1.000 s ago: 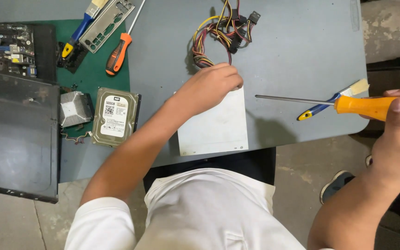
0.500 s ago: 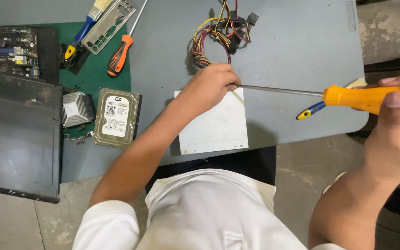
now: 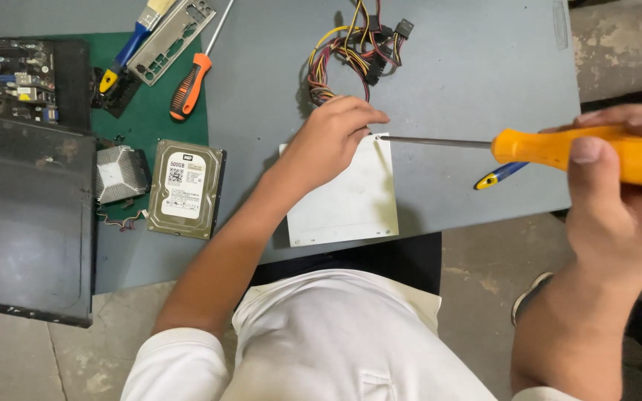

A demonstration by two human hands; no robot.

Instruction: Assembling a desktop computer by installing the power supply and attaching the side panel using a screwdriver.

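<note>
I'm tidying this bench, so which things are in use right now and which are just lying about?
In use: left hand on grey metal power supply box; right hand holding long yellow-handled screwdriver.

Lying about: orange-handled screwdriver, silver hard drive, finned heatsink, blue-handled brush.

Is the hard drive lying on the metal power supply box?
No, the hard drive lies on the green mat, apart from the power supply box under the left hand.
</note>
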